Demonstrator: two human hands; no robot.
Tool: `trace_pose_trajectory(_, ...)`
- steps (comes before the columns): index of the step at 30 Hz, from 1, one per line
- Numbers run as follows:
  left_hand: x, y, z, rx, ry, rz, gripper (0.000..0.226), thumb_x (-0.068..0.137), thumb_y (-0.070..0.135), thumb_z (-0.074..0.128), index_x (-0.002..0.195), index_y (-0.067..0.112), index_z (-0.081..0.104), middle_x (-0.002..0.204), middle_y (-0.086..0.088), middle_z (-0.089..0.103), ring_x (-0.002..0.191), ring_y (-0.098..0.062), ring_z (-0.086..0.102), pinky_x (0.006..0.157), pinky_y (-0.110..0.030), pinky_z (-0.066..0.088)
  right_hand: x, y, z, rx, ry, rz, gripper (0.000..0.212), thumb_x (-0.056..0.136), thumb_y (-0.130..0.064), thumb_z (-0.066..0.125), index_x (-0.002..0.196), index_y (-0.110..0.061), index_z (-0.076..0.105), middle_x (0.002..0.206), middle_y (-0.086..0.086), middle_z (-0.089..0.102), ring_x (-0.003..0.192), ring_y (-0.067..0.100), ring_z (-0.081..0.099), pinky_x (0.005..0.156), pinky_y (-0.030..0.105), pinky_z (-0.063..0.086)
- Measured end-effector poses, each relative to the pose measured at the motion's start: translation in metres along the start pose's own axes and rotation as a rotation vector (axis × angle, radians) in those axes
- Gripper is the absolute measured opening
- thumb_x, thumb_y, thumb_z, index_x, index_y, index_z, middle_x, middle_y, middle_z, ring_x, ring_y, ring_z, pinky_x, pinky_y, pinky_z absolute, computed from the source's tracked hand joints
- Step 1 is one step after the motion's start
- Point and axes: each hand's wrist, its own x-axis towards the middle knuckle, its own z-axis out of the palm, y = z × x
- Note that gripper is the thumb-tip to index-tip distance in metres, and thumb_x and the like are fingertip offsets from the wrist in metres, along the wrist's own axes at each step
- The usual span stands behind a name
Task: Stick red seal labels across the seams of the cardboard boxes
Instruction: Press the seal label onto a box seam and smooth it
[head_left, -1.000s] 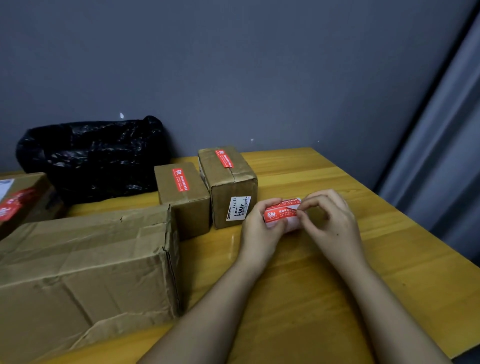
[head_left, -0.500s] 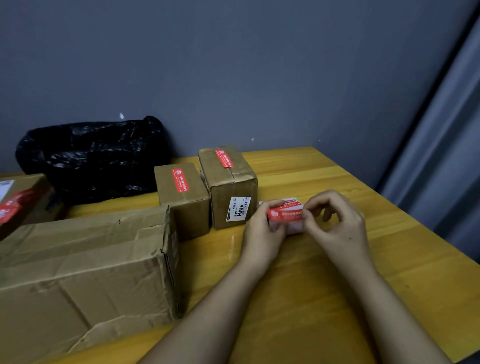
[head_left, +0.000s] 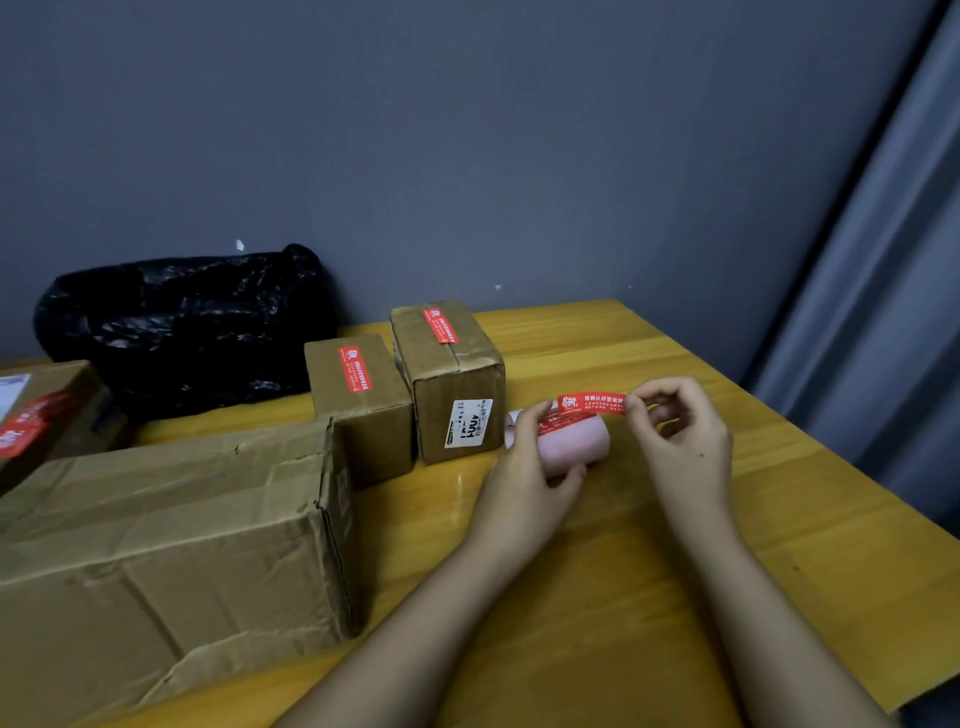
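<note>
Two hands work near the middle of the wooden table (head_left: 779, 519): the left hand (head_left: 524, 483) has its fingers and thumb curled round a pale pink label roll (head_left: 574, 447) lying on its side, while the right hand (head_left: 680, 441) pinches the free end of a red seal label (head_left: 592, 404) between thumb and forefinger, the strip stretched level between roll and fingertips, its other end by the left fingertips. Nearest on the left lies one large, creased cardboard box (head_left: 166, 540), flaps closed, no red label visible on it; what it holds cannot be seen. Bare tabletop runs from the forearms out to the table's right edge, beyond which hangs a grey curtain (head_left: 893, 312). Just behind the roll stand two small sealed boxes side by side, touching or nearly so: the right small box (head_left: 452, 384) carries one red label across its top seam and a white sticker on its near face; the left small box (head_left: 358, 410) carries one red label on top. At the far left edge a fourth box (head_left: 47, 415) shows a red label, blurred. Behind it all, against the grey wall (head_left: 467, 130), slumps one black plastic bag (head_left: 187, 327), its contents hidden. Counted: four boxes, three stuck labels, one roll.
</note>
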Motion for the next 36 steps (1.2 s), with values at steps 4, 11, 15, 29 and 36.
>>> trace_pose_trajectory(4,-0.013,0.016,-0.018,0.302,-0.052,-0.018,0.060,0.090,0.032,0.057,0.141,0.031,0.025,0.122,-0.004,0.062,0.109,-0.027,0.060,0.087,-0.035,0.049,-0.001,-0.001,0.002,-0.012,-0.020,0.041,0.016,0.085,-0.008,0.066,0.081,-0.022,0.061,0.079,-0.007,0.061,0.067,0.005,0.052,0.061,0.014,0.041)
trace_pose_trajectory(11,-0.039,0.054,-0.043,0.722,0.208,0.431,0.014,0.072,0.026,0.069,0.080,0.019,0.060,0.068,0.001,0.059,0.055,-0.020,0.060,0.041,-0.022,0.039,-0.005,-0.020,-0.002,0.054,0.000,0.029,0.026,0.085,-0.004,0.066,0.078,-0.028,0.059,0.076,-0.006,0.061,0.066,0.007,0.053,0.061,0.011,0.041)
trace_pose_trajectory(15,-0.037,0.083,-0.079,0.508,0.261,0.438,0.011,0.087,0.030,0.057,0.091,0.020,0.054,0.086,0.001,0.056,0.081,-0.021,0.057,0.068,-0.035,0.046,-0.011,-0.051,0.001,0.121,-0.011,-0.029,0.025,0.086,-0.003,0.066,0.079,-0.026,0.059,0.074,-0.011,0.061,0.064,0.006,0.052,0.061,0.015,0.043)
trace_pose_trajectory(29,-0.059,0.092,-0.212,0.367,0.484,0.215,0.013,0.084,0.031,0.067,0.077,0.023,0.061,0.075,0.011,0.064,0.070,-0.001,0.060,0.068,-0.027,0.050,-0.022,-0.185,0.052,0.412,-0.146,-0.135,0.009,0.086,-0.003,0.065,0.084,-0.011,0.062,0.076,-0.006,0.061,0.063,0.003,0.050,0.059,0.015,0.045)
trace_pose_trajectory(36,-0.073,0.072,-0.263,0.352,0.491,0.116,0.016,0.088,0.031,0.062,0.074,0.025,0.056,0.068,0.013,0.062,0.067,-0.003,0.058,0.063,-0.026,0.043,-0.028,-0.209,0.091,0.357,-0.291,-0.082,0.009,0.085,-0.013,0.068,0.079,-0.019,0.066,0.072,-0.009,0.065,0.064,0.004,0.055,0.065,0.026,0.048)
